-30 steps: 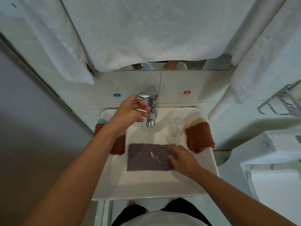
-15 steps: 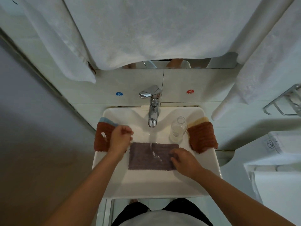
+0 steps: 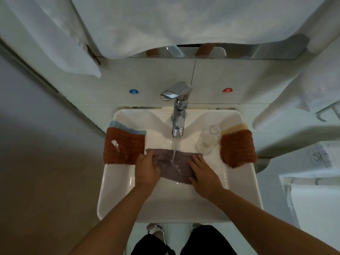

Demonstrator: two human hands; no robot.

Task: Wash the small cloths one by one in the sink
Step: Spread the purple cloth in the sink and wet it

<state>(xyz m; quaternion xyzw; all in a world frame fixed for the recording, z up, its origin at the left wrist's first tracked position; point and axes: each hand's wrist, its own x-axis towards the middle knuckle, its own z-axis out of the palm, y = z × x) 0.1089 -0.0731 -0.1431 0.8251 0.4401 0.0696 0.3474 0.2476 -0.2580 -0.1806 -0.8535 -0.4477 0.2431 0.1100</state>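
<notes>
White ceramic sink (image 3: 117,199) on pale tiled wall; chrome tap (image 3: 177,115) running. Purple-grey cloth (image 3: 174,165) in basin under stream: left hand (image 3: 147,169) grips its left edge, right hand (image 3: 203,172) presses flat, fingers spread. Rust-brown cloths on left rim (image 3: 122,148) and right rim (image 3: 237,147); clear glass bottle (image 3: 207,139); white towels (image 3: 165,21) overhead.

You've got a glossy white ceramic sink (image 3: 117,190) and a polished chrome tap (image 3: 178,115), mirror-bright. The grey cloth (image 3: 174,168) is wet, ribbed terry. The rust cloths (image 3: 123,148) on both rims look coarse, waffle-textured and matt. The blue cloth (image 3: 117,125) looks softer. The glass (image 3: 207,142) is clear and smooth. The wall tiles (image 3: 230,80) are smooth, semi-gloss. The white towels (image 3: 165,21) overhead are fluffy and matt.
</notes>
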